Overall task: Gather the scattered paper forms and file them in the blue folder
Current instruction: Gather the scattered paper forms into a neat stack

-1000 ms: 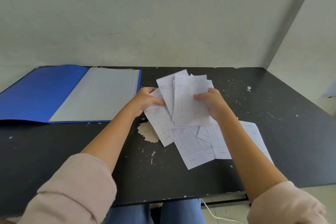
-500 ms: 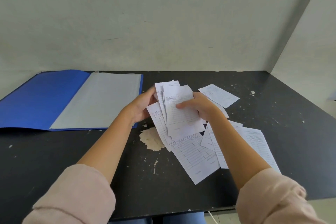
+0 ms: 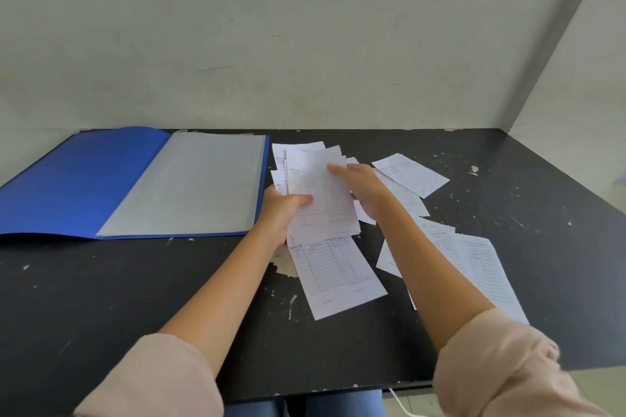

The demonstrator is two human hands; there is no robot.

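Note:
The blue folder (image 3: 84, 179) lies open at the back left of the black table, its grey inner sheet (image 3: 189, 183) facing up. My left hand (image 3: 283, 213) grips a bundle of white printed forms (image 3: 321, 193) by its lower left, held up just right of the folder. My right hand (image 3: 364, 184) rests its fingers on the bundle's right side. More forms lie flat on the table: one (image 3: 335, 278) below the bundle, one (image 3: 410, 174) at the back right, and several overlapping under my right forearm (image 3: 481, 267).
The black table (image 3: 101, 298) has chipped paint, with a pale bare patch (image 3: 283, 264) near my left wrist. A wall closes the back and another the right side. The front edge (image 3: 338, 389) is near my lap; a white cable (image 3: 401, 406) hangs below it.
The bundle has shifted left toward the folder and stands more upright. My left hand now grips its lower left with the thumb on front, and my right hand slid to its right side.

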